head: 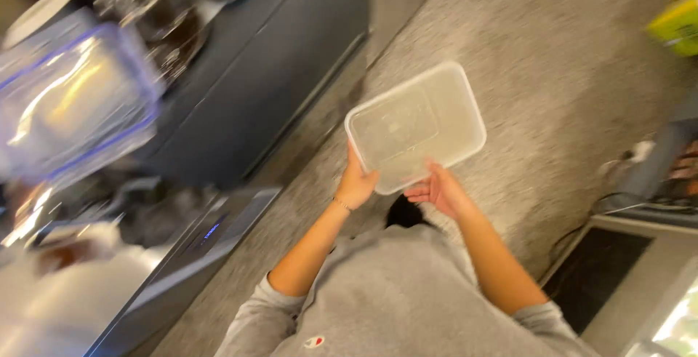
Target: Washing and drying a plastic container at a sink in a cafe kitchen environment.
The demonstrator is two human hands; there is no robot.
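I take the clear plastic container (416, 126) as my landmark, since both my hands meet on it out in front of my chest, above the grey floor (567, 59).

Far to the left of the container, a blurred clear box with a blue-edged lid (73, 99) sits up on the dark worktop (269, 51), with what look like glass dishes (145, 8) behind it; the blur is too heavy to name them surely. Below that box and still left of the container, a dark appliance with a small blue light (211, 230) juts toward me.

My left hand (356, 182) has its grip closed on the container's near left corner, thumb along the edge, a thin bracelet (342, 204) at the wrist. I judge I hold it there to keep the shallow rectangle level and steady. The container itself looks empty, tilted a little, its flat face turned up toward me.

My right hand (440, 190) cups the near right edge from beneath, fingers spread under the base, so the grip there is a looser supporting hold.

Right of the container, the floor runs to a low cabinet (618, 270) with cables (618, 182) on top, and a yellow-green thing (676, 22) at the far edge. Nothing stands between my hands and the container.
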